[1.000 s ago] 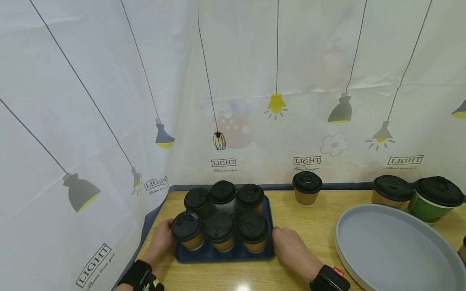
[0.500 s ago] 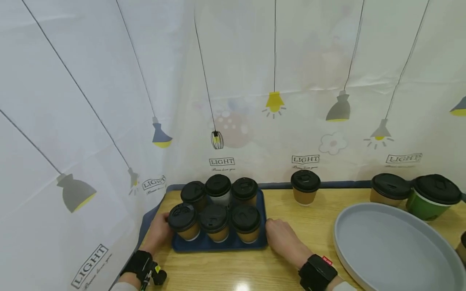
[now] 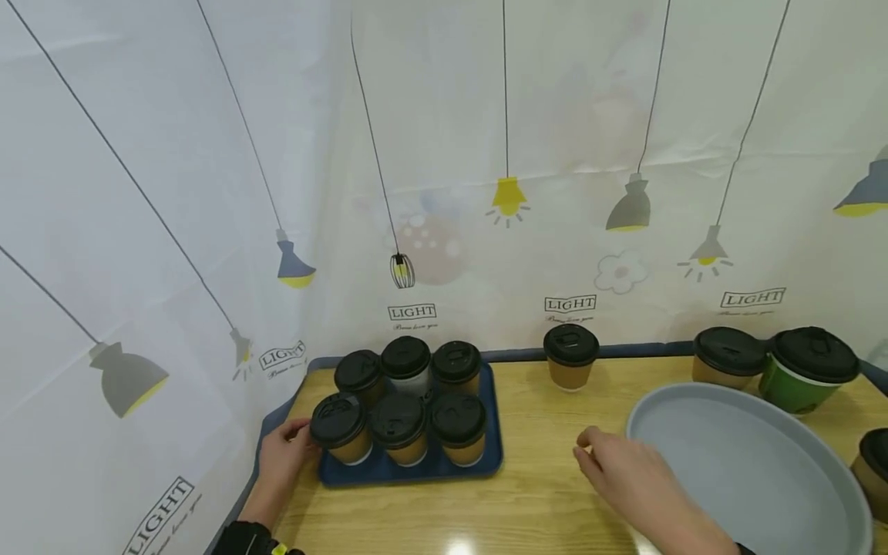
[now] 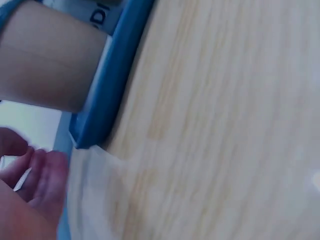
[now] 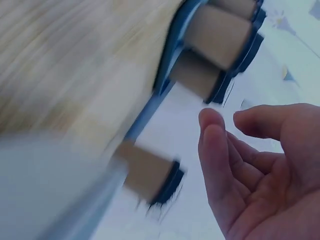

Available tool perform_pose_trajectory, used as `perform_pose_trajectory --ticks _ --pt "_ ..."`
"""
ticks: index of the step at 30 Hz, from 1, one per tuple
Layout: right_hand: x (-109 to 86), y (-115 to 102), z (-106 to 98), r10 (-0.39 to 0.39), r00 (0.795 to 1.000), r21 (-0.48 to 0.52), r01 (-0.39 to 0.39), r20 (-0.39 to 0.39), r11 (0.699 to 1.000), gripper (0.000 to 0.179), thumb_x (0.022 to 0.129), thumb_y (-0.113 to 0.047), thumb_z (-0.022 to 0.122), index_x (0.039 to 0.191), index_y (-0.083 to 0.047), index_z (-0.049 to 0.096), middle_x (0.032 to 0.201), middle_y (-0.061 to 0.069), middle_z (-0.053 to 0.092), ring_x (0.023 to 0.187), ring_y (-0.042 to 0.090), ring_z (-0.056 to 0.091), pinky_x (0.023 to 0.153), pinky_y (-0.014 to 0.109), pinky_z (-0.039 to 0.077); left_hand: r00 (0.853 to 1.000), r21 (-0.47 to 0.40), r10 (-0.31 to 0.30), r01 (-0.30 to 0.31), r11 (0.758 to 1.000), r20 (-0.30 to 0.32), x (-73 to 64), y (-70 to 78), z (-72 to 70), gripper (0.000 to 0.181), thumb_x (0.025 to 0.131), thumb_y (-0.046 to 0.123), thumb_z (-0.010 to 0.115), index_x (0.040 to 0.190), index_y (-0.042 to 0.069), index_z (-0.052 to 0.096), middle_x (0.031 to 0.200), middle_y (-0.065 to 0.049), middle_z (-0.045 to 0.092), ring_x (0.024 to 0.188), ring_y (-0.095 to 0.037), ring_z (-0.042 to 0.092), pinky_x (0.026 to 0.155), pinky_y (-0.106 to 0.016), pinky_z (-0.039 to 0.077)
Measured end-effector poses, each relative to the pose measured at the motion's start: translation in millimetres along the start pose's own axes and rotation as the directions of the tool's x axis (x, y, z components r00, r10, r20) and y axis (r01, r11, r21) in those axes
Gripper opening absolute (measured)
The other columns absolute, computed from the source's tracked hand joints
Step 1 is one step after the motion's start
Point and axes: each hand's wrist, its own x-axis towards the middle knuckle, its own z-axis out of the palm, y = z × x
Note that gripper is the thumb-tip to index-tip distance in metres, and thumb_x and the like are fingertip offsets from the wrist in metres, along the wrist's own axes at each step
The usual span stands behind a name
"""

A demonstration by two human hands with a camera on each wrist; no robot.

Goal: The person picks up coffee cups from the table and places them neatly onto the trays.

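A dark blue tray (image 3: 494, 432) stands at the table's left end, bearing several lidded paper cups in two rows. Most cups are brown, like the front right cup (image 3: 459, 432); a paler cup (image 3: 407, 368) is in the back row's middle. Beside the tray's left edge is my left hand (image 3: 282, 456), near the front left cup. In the left wrist view its fingers (image 4: 47, 180) are loosely bent beyond the tray's corner, with no object seen in them. My right hand (image 3: 634, 474) is off the tray, fingers relaxed and holding nothing, partly over the round grey tray (image 3: 749, 455).
A brown lidded cup (image 3: 571, 358) stands alone at the back. Another brown cup (image 3: 724, 362) and a green tub (image 3: 805, 374) with a black lid stand behind the round tray. One more cup (image 3: 872, 470) is at the right edge. A printed curtain (image 3: 451, 154) hangs behind.
The blue tray first shifted slightly back and left between both hands. My right hand has since released its right edge and moved right toward the round tray. My left hand stays at the left side.
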Motion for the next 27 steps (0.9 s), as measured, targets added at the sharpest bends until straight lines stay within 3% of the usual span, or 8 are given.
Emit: perform_pose_trajectory --ticks 6,14,16,17,21,23,25,27 --pt "-28.0 54 -20 0.068 0.997 -0.097 -0.065 0.029 0.993 0.013 0.098 -0.021 0.071 0.104 -0.010 0.073 0.082 -0.007 0.063 0.072 0.010 0.058 0.066 0.038 0.053 0.965 -0.178 0.105 -0.150 0.973 -0.242 -17.2 19.7 2.7 0.029 0.106 0.012 0.055 0.128 -0.005 0.061 0.110 -0.012 0.064 0.084 -0.001 0.064 0.071 -0.016 0.056" --pt "-54.9 96 -2 0.090 0.981 -0.124 -0.069 0.172 0.990 0.022 0.097 -0.033 0.072 0.108 -0.015 0.078 0.091 -0.008 0.067 0.078 0.016 0.066 0.073 0.043 0.059 0.843 -0.362 0.288 -0.470 0.805 -0.455 -58.8 61.1 24.6 0.026 0.101 -0.005 0.052 0.128 -0.006 0.053 0.102 -0.004 0.059 0.091 -0.013 0.062 0.070 -0.015 0.054" --pt "-58.1 99 3 0.090 0.980 -0.118 -0.070 0.178 0.991 0.023 0.096 -0.033 0.072 0.108 -0.014 0.078 0.091 -0.007 0.067 0.078 0.016 0.066 0.072 0.042 0.059 0.786 -0.349 0.403 -0.585 0.732 -0.470 -71.6 71.6 35.5 0.029 0.097 -0.014 0.050 0.125 -0.012 0.051 0.104 -0.003 0.060 0.095 -0.014 0.061 0.072 -0.015 0.053" --pt "-58.8 100 4 0.094 0.980 -0.118 -0.074 0.175 0.990 0.022 0.096 -0.032 0.073 0.108 -0.014 0.078 0.092 -0.007 0.067 0.078 0.016 0.066 0.072 0.042 0.059 0.742 -0.339 0.475 -0.651 0.679 -0.473 -77.3 76.5 42.3 0.030 0.094 -0.018 0.050 0.124 -0.016 0.050 0.106 -0.005 0.060 0.097 -0.015 0.061 0.075 -0.015 0.052" --pt "-58.8 97 6 0.106 0.978 -0.123 -0.085 0.179 0.989 0.024 0.095 -0.030 0.074 0.108 -0.011 0.078 0.092 -0.006 0.067 0.079 0.017 0.066 0.072 0.043 0.059 0.519 -0.285 0.749 -0.854 0.435 -0.411 -98.7 98.5 74.1 0.034 0.084 -0.025 0.049 0.118 -0.023 0.050 0.111 -0.019 0.058 0.104 -0.019 0.060 0.082 -0.019 0.052" --pt "-57.0 93 5 0.119 0.976 -0.123 -0.097 0.183 0.988 0.024 0.096 -0.029 0.073 0.109 -0.010 0.077 0.091 -0.006 0.067 0.078 0.015 0.065 0.072 0.042 0.059 0.437 -0.269 0.830 -0.894 0.358 -0.346 -109.7 109.7 92.8 0.034 0.082 -0.023 0.050 0.116 -0.019 0.055 0.111 -0.023 0.058 0.102 -0.021 0.060 0.080 -0.022 0.052" --pt "-54.2 88 5 0.126 0.975 -0.121 -0.105 0.184 0.987 0.022 0.097 -0.028 0.072 0.109 -0.010 0.077 0.089 -0.007 0.065 0.077 0.013 0.063 0.071 0.040 0.058 0.417 -0.281 0.871 -0.896 0.345 -0.259 -121.4 119.8 111.9 0.035 0.083 -0.021 0.052 0.116 -0.011 0.059 0.112 -0.022 0.058 0.098 -0.024 0.059 0.077 -0.025 0.053" --pt "-51.4 81 5 0.108 0.980 -0.113 -0.090 0.167 0.989 0.020 0.097 -0.027 0.072 0.108 -0.011 0.077 0.087 -0.008 0.064 0.076 0.011 0.062 0.069 0.038 0.057 0.447 -0.305 0.882 -0.869 0.390 -0.147 -131.9 126.9 131.4 0.037 0.086 -0.018 0.055 0.119 -0.002 0.062 0.114 -0.017 0.059 0.095 -0.025 0.059 0.074 -0.028 0.054"
